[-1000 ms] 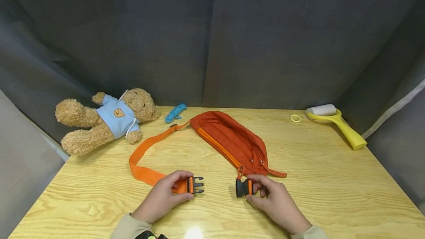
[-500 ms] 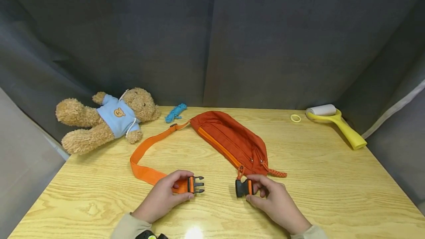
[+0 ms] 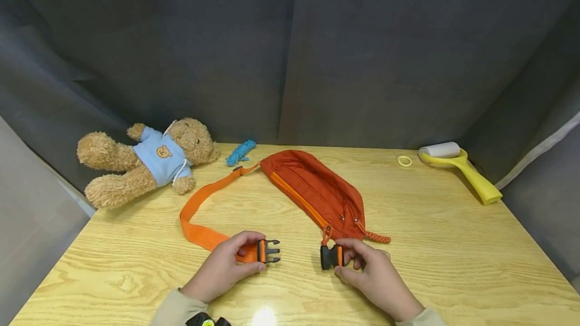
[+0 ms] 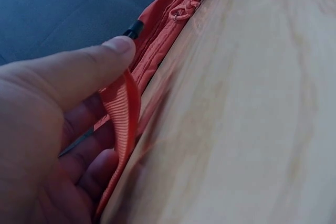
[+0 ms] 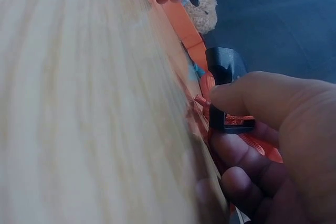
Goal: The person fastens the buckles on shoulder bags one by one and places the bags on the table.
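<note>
Head view: left grip [image 3: 223, 267] pinches pronged buckle [image 3: 263, 251], right grip [image 3: 377, 274] holds socket [image 3: 327, 257]; bag [image 3: 319, 191] beyond.

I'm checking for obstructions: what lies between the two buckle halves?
Nothing: the head view shows bare tabletop between the pronged half in the left hand and the socket half in the right hand.

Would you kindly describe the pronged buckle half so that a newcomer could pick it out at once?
On the table, find the red waist bag. Its orange strap curves round to the left hand's grip, which holds the pronged buckle half. Three black prongs set it apart from the socket half.
</note>
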Motion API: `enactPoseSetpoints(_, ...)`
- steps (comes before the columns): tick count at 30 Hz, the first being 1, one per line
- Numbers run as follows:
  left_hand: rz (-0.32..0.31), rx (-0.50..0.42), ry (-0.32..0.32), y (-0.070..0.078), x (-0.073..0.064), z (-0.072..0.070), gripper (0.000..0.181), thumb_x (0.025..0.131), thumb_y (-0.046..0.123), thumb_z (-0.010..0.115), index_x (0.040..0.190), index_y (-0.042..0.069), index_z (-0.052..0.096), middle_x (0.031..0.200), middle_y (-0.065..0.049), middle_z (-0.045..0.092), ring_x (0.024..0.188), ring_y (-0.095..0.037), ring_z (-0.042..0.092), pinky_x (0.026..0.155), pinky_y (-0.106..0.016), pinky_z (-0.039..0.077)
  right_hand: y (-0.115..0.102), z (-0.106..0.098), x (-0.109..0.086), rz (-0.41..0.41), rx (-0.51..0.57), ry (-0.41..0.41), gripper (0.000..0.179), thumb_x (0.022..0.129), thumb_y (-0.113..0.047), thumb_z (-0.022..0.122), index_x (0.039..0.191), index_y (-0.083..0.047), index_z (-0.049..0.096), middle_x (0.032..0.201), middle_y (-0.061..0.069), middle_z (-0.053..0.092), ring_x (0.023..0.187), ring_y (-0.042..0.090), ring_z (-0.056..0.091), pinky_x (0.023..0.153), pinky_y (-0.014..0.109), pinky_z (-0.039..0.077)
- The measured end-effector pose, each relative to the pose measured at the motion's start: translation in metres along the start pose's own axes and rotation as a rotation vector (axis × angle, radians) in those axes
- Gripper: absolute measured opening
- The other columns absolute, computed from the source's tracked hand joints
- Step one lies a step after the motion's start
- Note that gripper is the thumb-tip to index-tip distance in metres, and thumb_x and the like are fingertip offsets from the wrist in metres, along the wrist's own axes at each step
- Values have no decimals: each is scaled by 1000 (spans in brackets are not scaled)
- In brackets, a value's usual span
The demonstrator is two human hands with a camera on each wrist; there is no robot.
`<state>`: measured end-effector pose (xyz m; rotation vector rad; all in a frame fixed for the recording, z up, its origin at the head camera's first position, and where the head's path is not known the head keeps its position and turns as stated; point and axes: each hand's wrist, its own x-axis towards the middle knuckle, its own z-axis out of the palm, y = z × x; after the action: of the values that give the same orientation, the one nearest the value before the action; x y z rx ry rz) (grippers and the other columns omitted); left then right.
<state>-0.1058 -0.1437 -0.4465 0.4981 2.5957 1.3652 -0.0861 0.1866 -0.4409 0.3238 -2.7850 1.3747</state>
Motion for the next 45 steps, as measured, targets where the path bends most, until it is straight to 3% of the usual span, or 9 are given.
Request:
enactPoseSetpoints(32, 11, -13, 1, 4, -1, 1, 52, 87, 34, 80, 134, 22, 62, 119, 12, 65, 97, -13, 60, 84, -32, 51, 3, 2, -1, -77, -7, 28, 43, 77, -7, 85, 116, -16, 69, 80, -11, 60, 66, 3, 50, 59, 21, 41)
enactPoseSetpoints(45, 12, -10, 4, 7, 0, 2, 51, 86, 36, 80, 132, 23, 62, 121, 7, 65, 99, -17, 59, 85, -35, 50, 3, 3, -1, -81, -6, 36, 42, 78, -7, 85, 116, -15, 70, 79, -11, 59, 66, 4, 50, 59, 21, 41)
